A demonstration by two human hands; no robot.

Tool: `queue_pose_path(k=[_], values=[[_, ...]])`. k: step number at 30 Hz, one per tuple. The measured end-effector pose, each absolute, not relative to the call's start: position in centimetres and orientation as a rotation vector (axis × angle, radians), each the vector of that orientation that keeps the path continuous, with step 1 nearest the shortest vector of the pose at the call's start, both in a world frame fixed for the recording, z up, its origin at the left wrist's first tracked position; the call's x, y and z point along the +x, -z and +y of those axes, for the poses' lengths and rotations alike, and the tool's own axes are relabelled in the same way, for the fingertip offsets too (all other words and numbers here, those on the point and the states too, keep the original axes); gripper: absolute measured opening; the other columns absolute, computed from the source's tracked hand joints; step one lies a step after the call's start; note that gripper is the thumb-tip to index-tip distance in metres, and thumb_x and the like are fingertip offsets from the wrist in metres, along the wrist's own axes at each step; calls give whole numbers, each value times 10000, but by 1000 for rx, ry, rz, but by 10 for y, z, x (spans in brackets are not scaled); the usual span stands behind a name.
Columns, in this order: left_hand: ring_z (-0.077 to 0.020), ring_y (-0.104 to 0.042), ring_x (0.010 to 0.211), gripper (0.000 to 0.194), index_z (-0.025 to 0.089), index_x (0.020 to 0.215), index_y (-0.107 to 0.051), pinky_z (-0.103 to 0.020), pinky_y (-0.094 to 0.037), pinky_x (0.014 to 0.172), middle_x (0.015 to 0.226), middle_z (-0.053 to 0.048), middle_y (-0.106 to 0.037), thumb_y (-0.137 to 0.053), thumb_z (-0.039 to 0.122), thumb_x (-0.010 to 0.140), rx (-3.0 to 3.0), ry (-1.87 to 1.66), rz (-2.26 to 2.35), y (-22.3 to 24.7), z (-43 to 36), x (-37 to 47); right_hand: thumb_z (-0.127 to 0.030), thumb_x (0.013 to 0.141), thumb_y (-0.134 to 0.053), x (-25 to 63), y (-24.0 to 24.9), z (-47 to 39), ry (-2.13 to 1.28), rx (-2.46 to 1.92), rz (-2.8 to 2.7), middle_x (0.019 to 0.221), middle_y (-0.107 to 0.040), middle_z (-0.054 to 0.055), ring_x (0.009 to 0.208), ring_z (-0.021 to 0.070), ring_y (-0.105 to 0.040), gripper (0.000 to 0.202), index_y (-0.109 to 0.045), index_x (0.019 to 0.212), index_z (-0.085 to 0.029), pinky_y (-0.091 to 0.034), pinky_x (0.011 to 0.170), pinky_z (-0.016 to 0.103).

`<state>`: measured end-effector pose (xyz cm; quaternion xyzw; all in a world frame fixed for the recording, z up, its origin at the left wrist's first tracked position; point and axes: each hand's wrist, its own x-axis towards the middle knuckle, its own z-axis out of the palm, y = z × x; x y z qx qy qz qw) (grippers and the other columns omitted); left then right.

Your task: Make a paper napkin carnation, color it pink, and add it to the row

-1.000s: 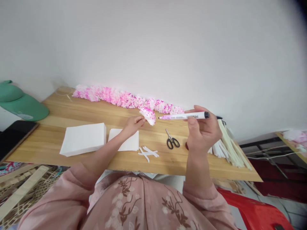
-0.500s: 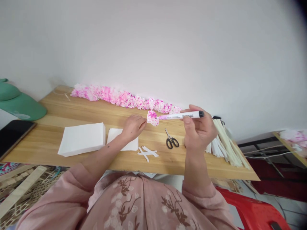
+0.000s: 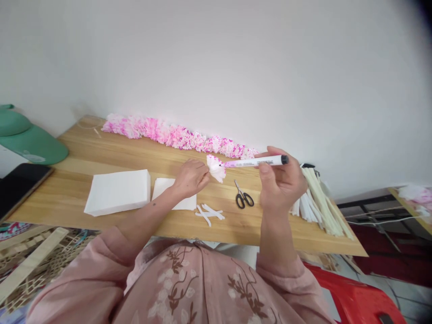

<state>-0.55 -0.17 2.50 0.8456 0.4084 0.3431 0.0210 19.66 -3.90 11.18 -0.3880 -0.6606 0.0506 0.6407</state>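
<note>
Head view, read as a clock face centred on the flower: a pale wall (image 3: 216, 63) fills the top behind a wooden table (image 3: 128, 157) that spans nine to four o'clock. A red stool (image 3: 367, 297) stands below the table's edge at four. Along the wall side, a row of pink and white blooms (image 3: 162, 132) curves from ten over twelve to between two and three. A green cap (image 3: 37, 141) sits at about half past nine, with a dark phone (image 3: 23, 184) nearer nine. Pale strips (image 3: 324, 204) fan out between three and four, partly behind the right hand (image 3: 283, 184). A white block (image 3: 118, 191) lies between eight and nine; the sheets (image 3: 185, 203) at eight are partly covered by the left hand (image 3: 191, 180) and forearm. The right hand, at three, is closed round a marker (image 3: 256, 162); the left, at nine, pinches the pink-edged white flower (image 3: 216, 168) above the table. Scissors (image 3: 242, 198) lie open-air at four, handles towards the body. The marker's tip points to nine and overlaps the flower; contact is unclear. Short strips (image 3: 209, 212) lie crossed at six.
</note>
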Motion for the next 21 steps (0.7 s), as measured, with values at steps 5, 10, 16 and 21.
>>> queue_pose_path(k=[5,10,16,21], values=[[-205,-523,738,246,177,712,-567,-345,-354,711,730,-59,-625,-429,204,915,2748,-1006,1163,-24,-3,-5,-295,852,-694,197,-116,-35,-156,-860,-1491,933,-736,9,805,155,-716,295,-670,1145,-263,-617,739,319],[-208,-530,753,316,175,785,-610,-350,-362,732,753,-64,-642,-368,234,978,2795,-996,1155,-19,0,-3,-331,863,-678,199,-118,-34,-170,-884,-1478,905,-737,12,802,165,-717,304,-667,1157,-256,-619,723,327],[-195,-525,721,330,169,728,-595,-344,-370,720,708,-60,-611,-374,212,969,2857,-960,1119,-18,-1,-2,-299,873,-661,199,-122,-38,-138,-884,-1578,939,-743,2,822,161,-711,323,-653,1196,-284,-618,746,335],[-191,-519,702,320,170,708,-587,-343,-368,722,694,-56,-606,-393,213,959,2859,-943,1122,-17,-1,-1,-310,872,-658,199,-122,-38,-129,-957,-1635,977,-742,14,836,170,-704,331,-648,1201,-271,-600,779,355]])
